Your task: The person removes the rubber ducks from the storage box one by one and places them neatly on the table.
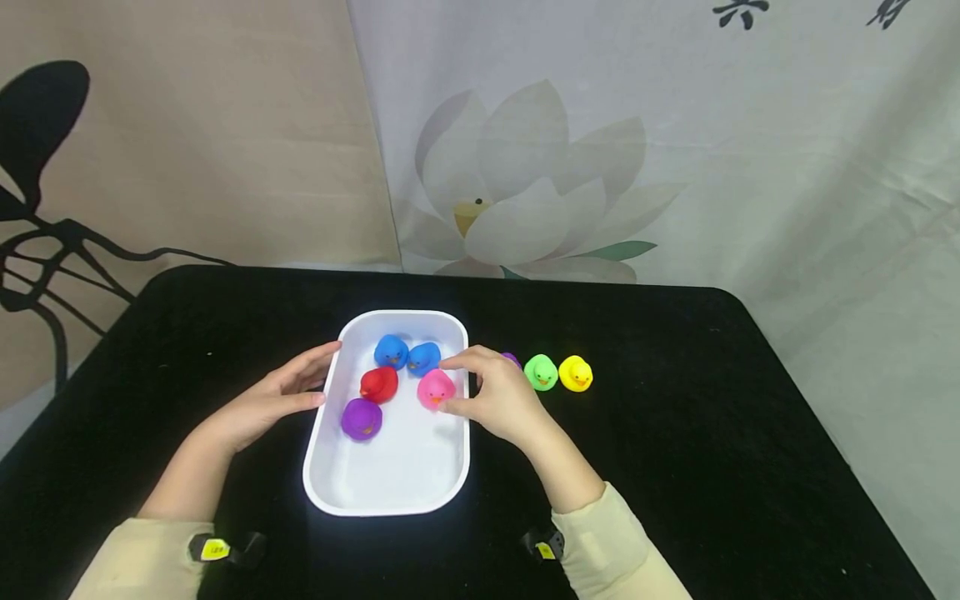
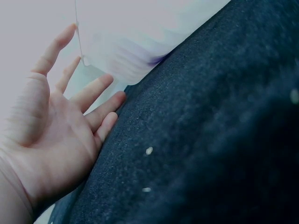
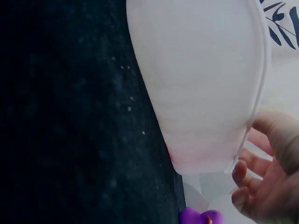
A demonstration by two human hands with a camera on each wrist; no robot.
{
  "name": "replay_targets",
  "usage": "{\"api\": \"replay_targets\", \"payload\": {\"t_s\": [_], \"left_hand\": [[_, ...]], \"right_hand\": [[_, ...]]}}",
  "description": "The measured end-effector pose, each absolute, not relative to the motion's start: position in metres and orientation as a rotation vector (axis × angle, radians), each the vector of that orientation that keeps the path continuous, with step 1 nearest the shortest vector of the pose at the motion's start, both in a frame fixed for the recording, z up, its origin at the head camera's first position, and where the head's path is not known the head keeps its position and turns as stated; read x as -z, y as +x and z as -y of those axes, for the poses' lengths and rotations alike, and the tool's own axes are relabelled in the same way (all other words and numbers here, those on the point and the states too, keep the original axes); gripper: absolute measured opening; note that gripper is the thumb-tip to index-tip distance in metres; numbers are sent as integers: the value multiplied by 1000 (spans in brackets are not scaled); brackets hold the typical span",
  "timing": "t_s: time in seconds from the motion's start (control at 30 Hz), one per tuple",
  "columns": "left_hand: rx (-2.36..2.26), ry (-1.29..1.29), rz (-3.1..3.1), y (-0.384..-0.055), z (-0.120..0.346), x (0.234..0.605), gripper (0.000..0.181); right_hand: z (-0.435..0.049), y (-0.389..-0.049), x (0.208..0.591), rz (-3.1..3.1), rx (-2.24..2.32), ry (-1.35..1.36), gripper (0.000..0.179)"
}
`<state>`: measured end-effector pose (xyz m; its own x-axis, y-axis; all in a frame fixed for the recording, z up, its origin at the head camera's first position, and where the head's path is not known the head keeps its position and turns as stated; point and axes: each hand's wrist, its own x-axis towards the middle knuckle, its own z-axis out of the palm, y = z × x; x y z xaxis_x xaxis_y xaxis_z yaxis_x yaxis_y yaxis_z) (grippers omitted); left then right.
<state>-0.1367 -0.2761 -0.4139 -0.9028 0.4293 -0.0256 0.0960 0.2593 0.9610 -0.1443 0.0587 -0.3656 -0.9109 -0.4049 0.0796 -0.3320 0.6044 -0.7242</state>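
A white tray [image 1: 386, 483] holds several small rubber ducks. Two blue ducks [image 1: 392, 352] sit toward its far end, a red duck [image 1: 378, 384] and a purple duck [image 1: 362, 419] on the left side. A pink duck [image 1: 436, 389] lies near the right wall, its colour showing faintly through the tray in the right wrist view. My left hand [image 1: 288, 392] spreads its fingers at the left rim, index fingertip and thumb touching it. Over the right rim reaches my right hand [image 1: 498, 396], thumb and index finger apart on either side of the pink duck, without a visible squeeze.
Right of the tray, a green duck [image 1: 541, 372] and a yellow duck [image 1: 576, 373] stand on the black tabletop [image 1: 675, 467]. Another purple duck [image 3: 201, 216] is mostly hidden behind my right hand in the head view. A black chair [image 1: 67, 233] stands at far left.
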Motion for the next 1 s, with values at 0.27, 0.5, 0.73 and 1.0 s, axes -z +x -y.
{"api": "replay_targets", "payload": {"t_s": [0.27,0.5,0.73,1.0], "left_hand": [[-1680,497,-2257,-137,276,414,68],[-1677,487,-2263,-137,275,414,69],[-1667,481,-2264,-137,276,414,69],[-1675,485,-2257,-136,276,414,69]], "right_hand": [[-48,-143,365,-2790,1051,-505,47],[-39,-144,364,-2815,967,-459,49],[-32,-147,361,-2828,893,-431,45],[-27,-149,360,-2795,841,-395,43]]}}
